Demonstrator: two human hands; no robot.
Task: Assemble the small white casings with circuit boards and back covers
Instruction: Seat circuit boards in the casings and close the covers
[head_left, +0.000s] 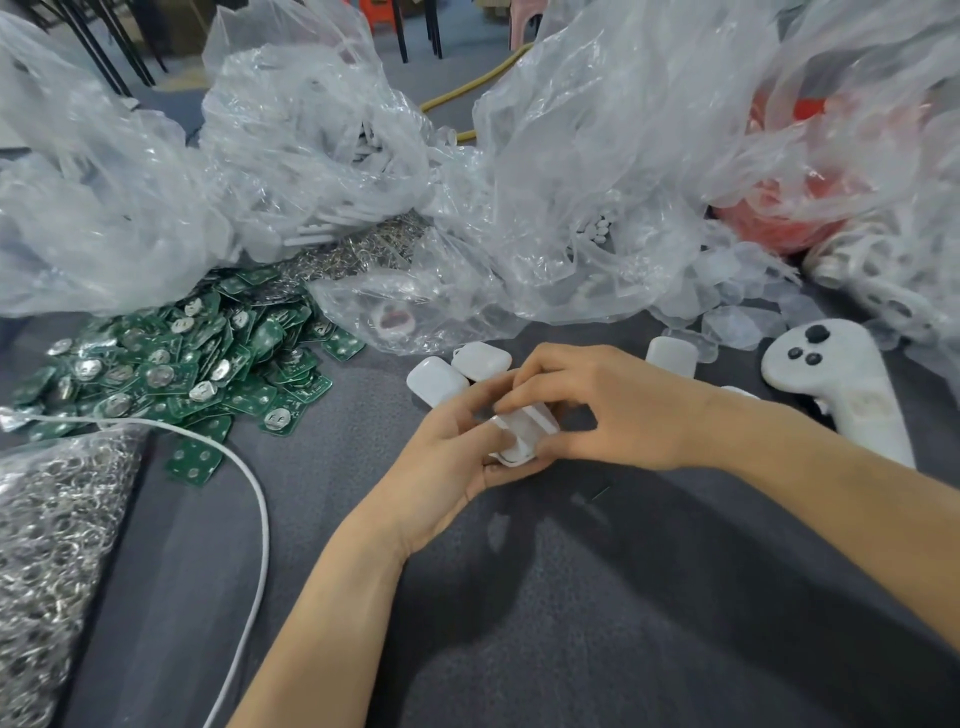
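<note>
grey table (623, 597) | left hand (452, 462) grip curled round white casing (527, 431) | right hand (608, 405) fingertips pinching it, seemingly

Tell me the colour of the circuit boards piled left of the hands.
Green, with round silver discs on them; the circuit boards show best in the head view.

white casing (522, 434): small, rounded, tilted, off table, ctr, partly hidden | 2 spare casings (436, 382) (480, 361): side by side, flat, just far-left of it | paler shell pc (671, 356): far-right, apart | circuit boards (171, 364): green w/ silver discs, loose heap, left | stray board (195, 460): near side of heap
</note>
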